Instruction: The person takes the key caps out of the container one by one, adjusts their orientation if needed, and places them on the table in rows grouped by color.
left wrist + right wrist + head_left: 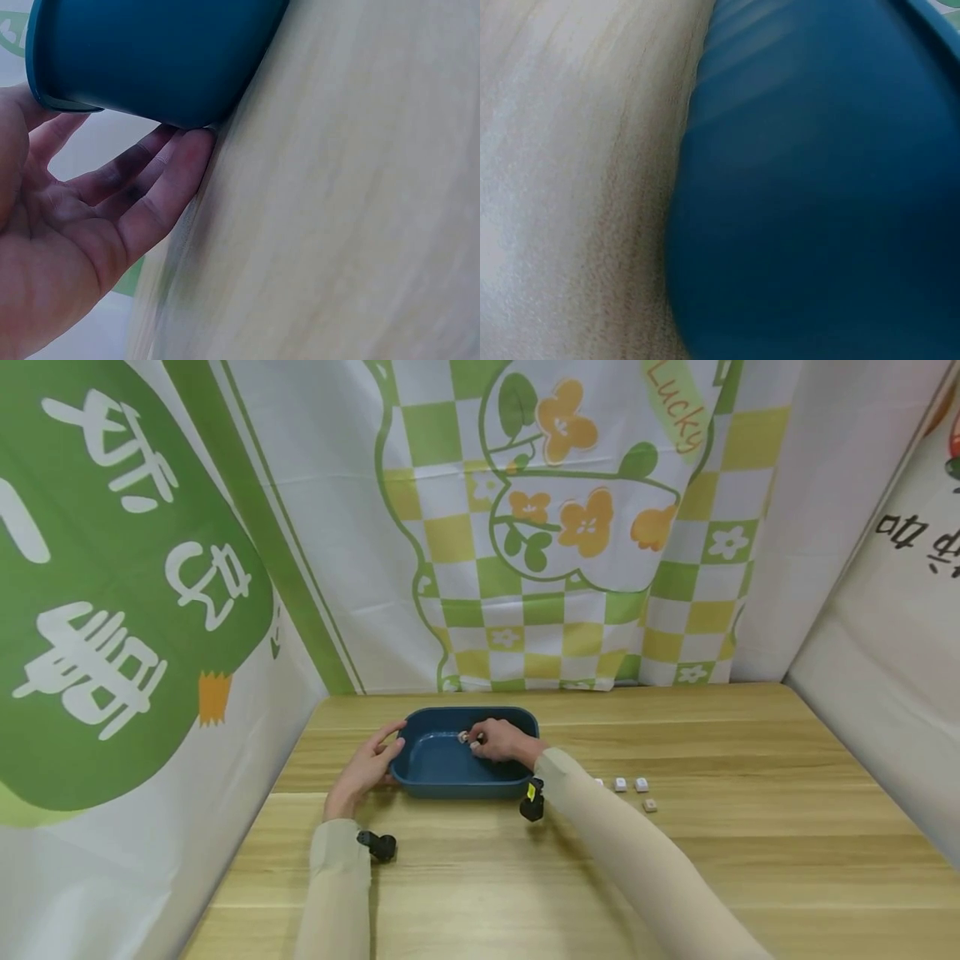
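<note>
A dark blue rectangular basin (465,791) sits on the wooden table. At its left end, my left hand (369,768) grips it, with thumb and index finger by the rim. In the left wrist view, the lower fingers of the left hand (112,202) curl against the base of the basin (150,60). My right hand (501,741) reaches over the right rim into the basin. Its fingertips pinch a small whitish keycap (463,737) near the basin's back wall. Only the outside of the basin (802,187) and the tabletop show in the right wrist view; the hand is hidden there.
Right of the basin lie several small keycaps: white ones (620,784) (641,785), a beige one (649,806), and another partly hidden by the right sleeve (600,802). Printed curtains (540,610) hang behind the table (480,893) and at both sides.
</note>
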{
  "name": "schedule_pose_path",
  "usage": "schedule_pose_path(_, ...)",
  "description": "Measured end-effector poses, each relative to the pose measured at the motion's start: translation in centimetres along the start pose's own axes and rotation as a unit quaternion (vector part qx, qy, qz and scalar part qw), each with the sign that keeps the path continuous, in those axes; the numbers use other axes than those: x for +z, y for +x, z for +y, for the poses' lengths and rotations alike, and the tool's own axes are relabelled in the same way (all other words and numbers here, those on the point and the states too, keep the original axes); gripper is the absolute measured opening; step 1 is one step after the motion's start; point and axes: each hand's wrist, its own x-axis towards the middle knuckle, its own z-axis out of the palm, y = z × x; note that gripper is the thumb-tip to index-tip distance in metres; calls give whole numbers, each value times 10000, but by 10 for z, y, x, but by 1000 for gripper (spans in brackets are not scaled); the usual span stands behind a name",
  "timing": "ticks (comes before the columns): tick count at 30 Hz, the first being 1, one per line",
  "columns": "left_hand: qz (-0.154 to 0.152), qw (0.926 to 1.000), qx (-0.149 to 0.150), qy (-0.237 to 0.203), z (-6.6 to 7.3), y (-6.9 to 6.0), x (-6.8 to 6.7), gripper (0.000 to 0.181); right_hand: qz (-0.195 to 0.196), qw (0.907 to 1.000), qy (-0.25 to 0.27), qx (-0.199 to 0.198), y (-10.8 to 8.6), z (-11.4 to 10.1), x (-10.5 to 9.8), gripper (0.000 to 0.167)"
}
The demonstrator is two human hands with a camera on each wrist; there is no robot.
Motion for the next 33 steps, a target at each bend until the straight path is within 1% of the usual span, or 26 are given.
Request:
schedule_pose_path(7, -57, 9999, 73, -47, -1, 2, 2, 51, -14, 10000, 6, 61, -2, 0, -2, 10)
schedule_pose_path(15, -20, 10000, 47, -5, 0, 0, 2, 50, -23, 9999, 86, -111, -7, -2, -6, 8)
schedule_pose_path(21, -14, 9999, 25, -116, 1, 0, 2, 49, 155, 9992, -64, -357, -15, -9, -13, 16)
schedule_pose_path(25, -13, 9999, 34, -155, 0, 0, 1, 51, 207, 9981, -138, -571, -22, -13, -20, 22)
schedule_pose_path(30, -18, 9999, 56, -119, 0, 1, 0, 50, 209, 9968, -243, -732, -35, -20, -29, 27)
schedule_pose_path(33, -27, 9999, 74, -96, 0, 1, 0, 50, 286, 9960, -264, -806, -42, -22, -33, 28)
